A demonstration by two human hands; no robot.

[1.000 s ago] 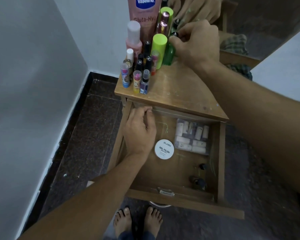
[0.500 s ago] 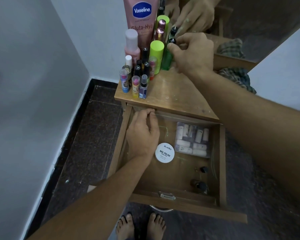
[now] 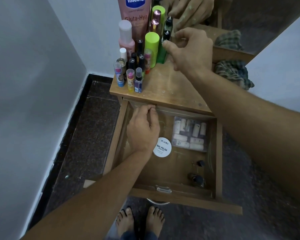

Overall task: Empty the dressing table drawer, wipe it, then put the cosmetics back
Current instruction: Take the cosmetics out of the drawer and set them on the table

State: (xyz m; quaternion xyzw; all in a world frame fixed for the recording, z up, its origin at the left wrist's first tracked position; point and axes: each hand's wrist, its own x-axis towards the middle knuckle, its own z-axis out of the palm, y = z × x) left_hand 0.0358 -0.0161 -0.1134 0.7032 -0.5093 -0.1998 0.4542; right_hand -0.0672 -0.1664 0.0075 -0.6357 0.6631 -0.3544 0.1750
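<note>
Right hand (image 3: pixel 190 52) grip spread; drawer (image 3: pixel 218 153) holds one white tin (image 3: pixel 162 147), seemingly two dark bottles (image 3: pixel 196 179).

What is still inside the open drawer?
A white nail polish tin, a clear packet, two dark small bottles. The left hand covers the back-left corner.

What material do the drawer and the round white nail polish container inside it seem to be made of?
Drawer: apparently wood or wood-look board, matt brown with faint grain, scuffed and stained. Round white container: probably plastic, with a smooth flat lid and printed black text; only its top shows.
</note>
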